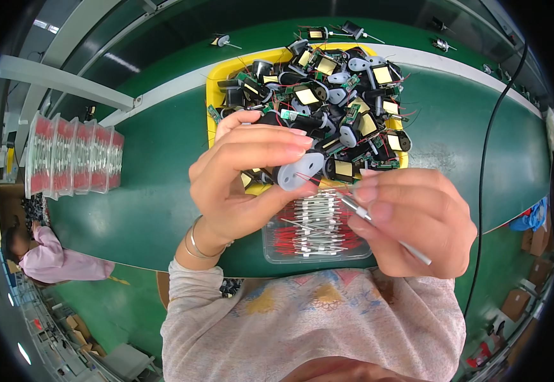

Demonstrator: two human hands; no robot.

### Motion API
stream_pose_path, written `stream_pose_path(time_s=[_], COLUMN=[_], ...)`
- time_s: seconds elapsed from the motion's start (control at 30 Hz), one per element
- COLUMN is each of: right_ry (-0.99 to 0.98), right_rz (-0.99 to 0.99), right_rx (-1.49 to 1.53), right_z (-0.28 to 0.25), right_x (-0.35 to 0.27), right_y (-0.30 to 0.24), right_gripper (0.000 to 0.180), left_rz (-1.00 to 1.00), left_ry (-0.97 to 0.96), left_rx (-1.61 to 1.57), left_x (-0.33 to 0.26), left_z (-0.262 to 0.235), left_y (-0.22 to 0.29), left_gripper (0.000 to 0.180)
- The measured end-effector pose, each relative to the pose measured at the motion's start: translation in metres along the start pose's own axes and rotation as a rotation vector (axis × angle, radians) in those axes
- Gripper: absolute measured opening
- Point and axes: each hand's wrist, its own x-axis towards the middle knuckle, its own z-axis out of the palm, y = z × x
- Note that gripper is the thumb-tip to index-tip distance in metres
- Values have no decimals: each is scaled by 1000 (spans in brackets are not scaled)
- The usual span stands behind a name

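My left hand (242,169) is closed around a small part with a pale oval end cap (298,172) and a dark body mostly hidden by my fingers. Thin red wires run from the cap toward my right hand (417,219). That hand pinches a slim silver rod-shaped piece (356,209), its other end jutting out below my fingers; its exact kind is unclear. Just under both hands lies a clear plastic box (275,256) with many slim silver-and-white pieces with red ends. Behind them, a yellow tray (212,89) is heaped with black parts bearing pale caps, green circuit boards and red wires.
Stacked clear trays (76,156) of similar red-and-silver pieces stand on the green table (442,121) at left. A black cable (484,153) hangs down on the right. More parts (224,41) lie beyond the white rail. A person in pink (57,258) sits at far left.
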Motion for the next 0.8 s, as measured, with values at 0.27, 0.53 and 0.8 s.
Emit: stream_pose_path(time_s=[0.27, 0.53, 0.8], right_ry=[74, 98, 97], right_rz=[-119, -195, -166], right_rx=[-71, -121, -76], right_z=[9, 13, 11], right_x=[-2, -4, -4], right_y=[1, 4, 2], right_gripper=[34, 34, 34], left_rz=[14, 21, 31], left_ry=[-87, -64, 32], left_rx=[111, 189, 159], left_x=[0, 0, -1], left_z=[-6, -5, 0], left_y=[4, 6, 8], left_gripper=[43, 44, 41])
